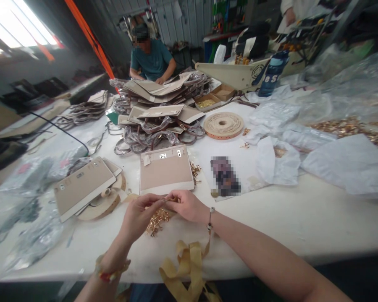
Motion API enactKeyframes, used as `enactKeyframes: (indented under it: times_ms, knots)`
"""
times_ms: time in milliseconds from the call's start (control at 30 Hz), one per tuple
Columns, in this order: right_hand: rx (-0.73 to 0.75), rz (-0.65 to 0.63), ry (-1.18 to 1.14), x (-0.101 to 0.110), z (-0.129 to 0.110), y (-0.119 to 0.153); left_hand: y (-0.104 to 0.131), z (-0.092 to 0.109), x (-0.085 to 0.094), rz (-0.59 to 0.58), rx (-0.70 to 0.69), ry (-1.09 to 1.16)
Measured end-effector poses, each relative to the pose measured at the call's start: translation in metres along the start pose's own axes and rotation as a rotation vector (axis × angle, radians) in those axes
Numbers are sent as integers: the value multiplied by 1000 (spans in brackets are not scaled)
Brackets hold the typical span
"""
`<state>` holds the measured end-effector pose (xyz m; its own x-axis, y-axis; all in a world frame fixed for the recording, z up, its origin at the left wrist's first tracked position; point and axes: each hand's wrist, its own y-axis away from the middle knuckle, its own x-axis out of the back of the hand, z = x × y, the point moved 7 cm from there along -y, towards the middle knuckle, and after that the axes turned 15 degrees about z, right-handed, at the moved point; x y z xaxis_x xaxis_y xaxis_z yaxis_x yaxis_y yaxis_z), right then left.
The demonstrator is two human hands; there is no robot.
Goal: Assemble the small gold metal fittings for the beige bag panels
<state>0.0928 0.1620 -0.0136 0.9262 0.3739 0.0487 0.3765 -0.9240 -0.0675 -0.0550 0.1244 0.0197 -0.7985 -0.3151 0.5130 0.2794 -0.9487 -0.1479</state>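
Holds the left hand [142, 214] and the right hand [186, 205] together, low over the surface [271, 218], nearly meeting at the fingertips. Pinches a small piece [175, 200] between the fingers of both hands, mostly hidden and too small to name. Wears a beaded bracelet [108, 272] on the left wrist and a thinner bracelet [210, 219] on the right.

Has a pile of gold metal pieces [157, 222] just below the hands, and loose yellow tape [189, 260] curling nearer the body, at the near edge. Has a beige panel [165, 170] lying flat just beyond the hands, with more gold pieces [195, 171] along its right side.

Shows, to the left, a slanted panel [85, 188] lying partly over a tape roll [102, 207]; to the right, a blurred-out flat item [225, 176] and white bags [277, 161]. Shows, farther off, a large coiled roll [223, 125], stacked panels [164, 90] with wrapped straps [157, 136], an open box [206, 102] of small gold bits and a blue bottle [272, 74]. Shows a person [153, 58] in a teal shirt behind the stack.
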Motion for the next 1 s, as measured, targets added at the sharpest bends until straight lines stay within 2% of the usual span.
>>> enactKeyframes:
  times_ms: [100,200,367,567,733,833,1000]
  knots:
    - [2,43,73,3,0,0,5,0,-2,59,-17,-65]
    - [-2,94,116,7,0,-1,12,10,-4,123,-85,-139]
    - [-72,145,35,9,5,-1,16,19,0,203,-115,-177]
    - [-129,106,-170,6,4,0,17,4,6,250,-11,-113]
    - [-70,112,-107,9,-1,-2,14,-4,9,276,80,22]
    - [-25,76,-114,8,-7,-3,11,-5,9,248,142,145]
    - [-84,121,-11,10,0,-3,10,-3,11,254,164,224]
